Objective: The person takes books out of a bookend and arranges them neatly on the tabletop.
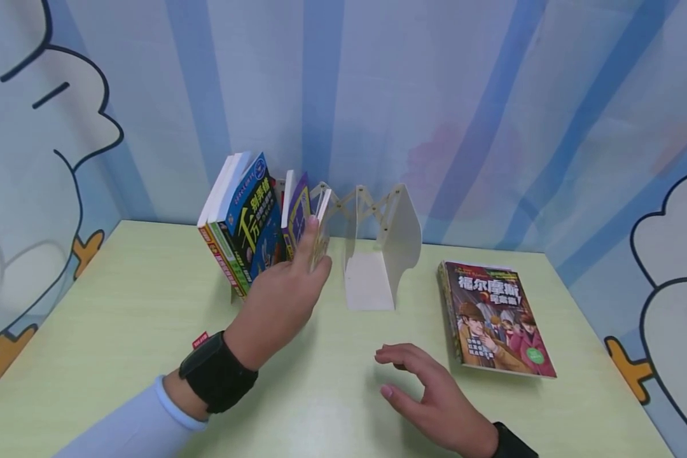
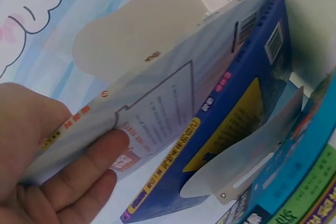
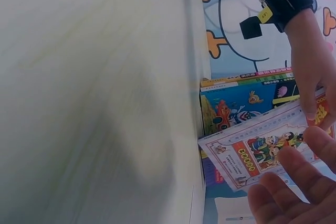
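Note:
My left hand point(image 1: 277, 305) pinches a thin white book point(image 2: 157, 93) by its upper edge, thumb on one side and fingers on the other. The book stands tilted in the white folding bookend point(image 1: 401, 229), beside a purple-blue book point(image 2: 210, 124). In the right wrist view the white book's front cover point(image 3: 252, 150) shows a framed cartoon picture. Left of a divider plate point(image 2: 247, 161), several thicker books lean together, a blue one point(image 1: 254, 216) outermost. My right hand point(image 1: 435, 401) hovers over the table's front with fingers loosely bent, holding nothing.
A thick comic-covered book point(image 1: 500, 318) lies flat on the right of the pale green table point(image 1: 149, 381), with another beneath it. The bookend's right section has a flat base plate point(image 1: 369, 283). A blue striped curtain point(image 1: 366, 83) rises behind the table.

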Available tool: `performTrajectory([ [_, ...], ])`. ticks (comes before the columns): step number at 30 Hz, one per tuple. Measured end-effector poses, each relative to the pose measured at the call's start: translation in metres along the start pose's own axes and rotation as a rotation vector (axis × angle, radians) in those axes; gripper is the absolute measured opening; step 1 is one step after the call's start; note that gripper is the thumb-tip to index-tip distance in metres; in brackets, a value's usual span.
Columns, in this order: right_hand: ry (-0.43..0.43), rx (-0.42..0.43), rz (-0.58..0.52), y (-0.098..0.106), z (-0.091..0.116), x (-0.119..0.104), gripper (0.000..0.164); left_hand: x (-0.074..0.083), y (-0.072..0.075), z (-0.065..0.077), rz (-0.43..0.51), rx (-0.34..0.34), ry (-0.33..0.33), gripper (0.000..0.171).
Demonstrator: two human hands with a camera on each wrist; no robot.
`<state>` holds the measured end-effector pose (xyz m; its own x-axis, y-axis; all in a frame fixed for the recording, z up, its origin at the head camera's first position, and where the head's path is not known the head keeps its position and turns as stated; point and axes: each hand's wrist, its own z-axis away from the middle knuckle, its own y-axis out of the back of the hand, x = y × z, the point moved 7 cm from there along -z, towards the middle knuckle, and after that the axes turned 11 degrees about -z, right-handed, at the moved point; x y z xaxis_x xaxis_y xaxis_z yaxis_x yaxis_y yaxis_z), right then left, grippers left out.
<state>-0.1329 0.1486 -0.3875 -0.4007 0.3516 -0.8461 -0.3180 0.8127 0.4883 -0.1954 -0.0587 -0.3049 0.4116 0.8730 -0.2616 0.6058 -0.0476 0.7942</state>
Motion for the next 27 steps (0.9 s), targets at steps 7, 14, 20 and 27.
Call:
performTrajectory([
  [7,-0.06,-0.019,-0.033,0.0,0.001,0.005,0.032,-0.001,0.001,0.009,0.013,0.0,-0.026,0.043],
  [14,-0.045,-0.033,-0.041,0.001,0.002,0.005,0.032,0.001,0.001,0.016,0.07,-0.013,-0.051,0.05],
  [20,-0.058,-0.036,-0.04,0.002,0.002,0.005,0.031,-0.004,-0.001,0.026,0.128,0.005,-0.053,0.056],
  [27,-0.059,-0.036,-0.05,0.001,0.003,0.006,0.03,-0.007,-0.002,0.037,0.16,0.046,-0.057,0.057],
])
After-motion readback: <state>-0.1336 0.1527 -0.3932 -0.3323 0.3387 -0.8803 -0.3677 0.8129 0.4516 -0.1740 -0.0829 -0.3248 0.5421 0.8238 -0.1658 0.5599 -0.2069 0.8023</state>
